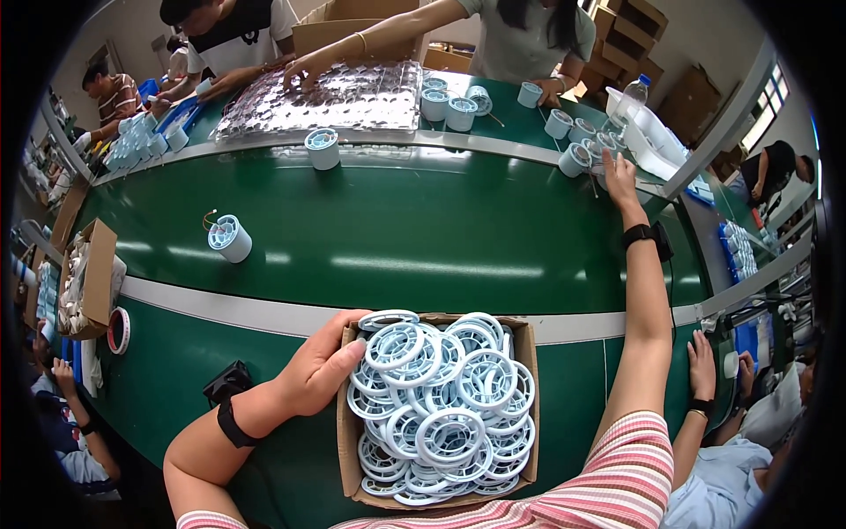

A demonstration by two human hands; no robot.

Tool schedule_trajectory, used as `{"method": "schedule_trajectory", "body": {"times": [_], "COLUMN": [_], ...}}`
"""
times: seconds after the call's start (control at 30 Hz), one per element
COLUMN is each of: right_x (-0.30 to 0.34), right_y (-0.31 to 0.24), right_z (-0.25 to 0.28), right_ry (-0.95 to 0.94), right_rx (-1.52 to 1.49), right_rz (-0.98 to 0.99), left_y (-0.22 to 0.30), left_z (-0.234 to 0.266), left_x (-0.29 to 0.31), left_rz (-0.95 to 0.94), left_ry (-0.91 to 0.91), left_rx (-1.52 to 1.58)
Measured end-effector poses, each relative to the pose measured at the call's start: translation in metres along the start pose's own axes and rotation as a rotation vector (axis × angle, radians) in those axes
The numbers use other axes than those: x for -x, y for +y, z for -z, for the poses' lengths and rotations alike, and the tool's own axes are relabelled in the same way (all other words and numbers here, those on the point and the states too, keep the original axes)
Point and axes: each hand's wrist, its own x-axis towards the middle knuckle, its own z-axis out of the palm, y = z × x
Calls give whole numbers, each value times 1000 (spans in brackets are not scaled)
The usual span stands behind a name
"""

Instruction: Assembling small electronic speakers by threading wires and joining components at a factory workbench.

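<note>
Close in front of me stands an open cardboard box (349, 458), heaped with pale blue plastic rings (450, 437). My left hand (322, 366) grips the box's far left corner, thumb along the left wall, other fingers partly hidden behind it. One tilted ring (388, 319) lies beside those fingertips. Across the green belt (397, 220), my right arm stretches to the far right. My right hand (620, 179) is beside a pale blue cylindrical part (575, 160), fingers extended and apart; whether they touch a part I cannot tell. Similar cylinders (559, 123) cluster there.
Two cylinders, one with a wire (230, 239) and one farther off (322, 148), stand on the belt. People work opposite, over a silvery tray sheet (326, 97). A white bin (648, 141) and bottle (630, 99) stand far right; a tape roll (119, 330) and carton (99, 278), left.
</note>
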Motion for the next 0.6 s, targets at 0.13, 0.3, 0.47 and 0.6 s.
{"method": "schedule_trajectory", "body": {"times": [0.13, 0.3, 0.47, 0.6], "right_x": [45, 71, 70, 70], "right_y": [-101, -153, -161, -156], "right_z": [0, 35, 23, 13], "right_ry": [-56, -124, -120, -31], "right_rx": [-61, 322, 317, 295], "right_rz": [66, 61, 133, 257], "left_y": [7, 6, 6, 1], "left_z": [2, -1, -1, 0], "left_x": [8, 3, 2, 1], "left_rz": [29, 15, 29, 4], "left_ry": [21, -3, 3, 16], "left_rx": [-9, 2, 10, 34]}}
